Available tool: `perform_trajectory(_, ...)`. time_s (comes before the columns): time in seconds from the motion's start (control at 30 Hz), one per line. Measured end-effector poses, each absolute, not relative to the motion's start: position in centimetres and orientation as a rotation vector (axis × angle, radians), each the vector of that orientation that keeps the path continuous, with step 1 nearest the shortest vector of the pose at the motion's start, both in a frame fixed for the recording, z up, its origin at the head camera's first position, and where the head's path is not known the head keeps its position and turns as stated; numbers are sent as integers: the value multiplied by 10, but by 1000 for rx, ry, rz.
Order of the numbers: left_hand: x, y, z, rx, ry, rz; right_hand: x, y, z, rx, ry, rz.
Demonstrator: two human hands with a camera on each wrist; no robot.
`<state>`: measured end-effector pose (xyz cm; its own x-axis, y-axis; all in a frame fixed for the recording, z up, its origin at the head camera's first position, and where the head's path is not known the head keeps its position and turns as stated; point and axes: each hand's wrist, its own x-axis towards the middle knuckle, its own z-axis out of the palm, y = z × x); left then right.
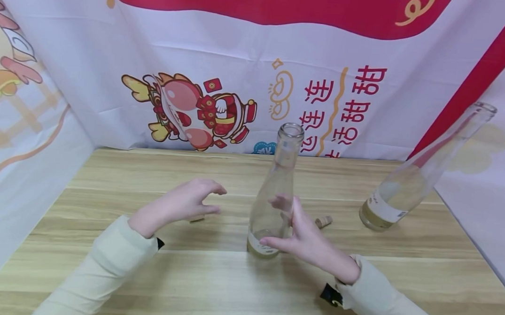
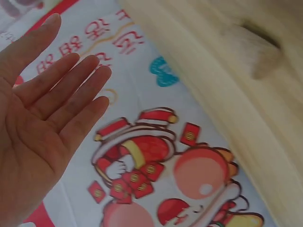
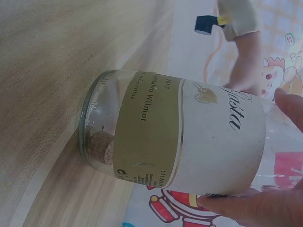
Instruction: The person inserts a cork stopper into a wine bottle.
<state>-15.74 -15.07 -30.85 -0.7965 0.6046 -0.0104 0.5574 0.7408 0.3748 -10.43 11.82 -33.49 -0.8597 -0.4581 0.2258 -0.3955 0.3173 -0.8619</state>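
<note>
My right hand [image 1: 304,235] holds a clear glass wine bottle [image 1: 271,200] standing upright mid-table, thumb on the near side and fingers behind the glass. Its white and olive label [image 3: 189,135] fills much of the right wrist view. Through the glass near the bottle's base shows a brown cork [image 3: 100,147]. Left of the bottle, my left hand [image 1: 189,199] hovers over the table with thumb and fingers apart, holding nothing. Partly hidden just below it lies a cork [image 1: 197,219], which also appears as a blurred cork [image 2: 251,49] in the left wrist view.
Another cork [image 1: 323,221] lies right of the held bottle. A second clear bottle [image 1: 421,176] stands farther right, near the table's side edge. The wooden table [image 1: 213,287] meets a printed cloth backdrop [image 1: 240,49] at the back, with more cloth at both sides.
</note>
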Motion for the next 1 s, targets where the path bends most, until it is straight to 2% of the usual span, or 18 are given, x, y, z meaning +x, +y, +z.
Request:
perform_trajectory(0.5,-170,-187,-354,763,2794,436,-104,119,-336,-844,2522,-1594)
perform_trajectory(1.0,-172,-194,-369,750,2809,430,-105,120,-338,-838,2512,-1609)
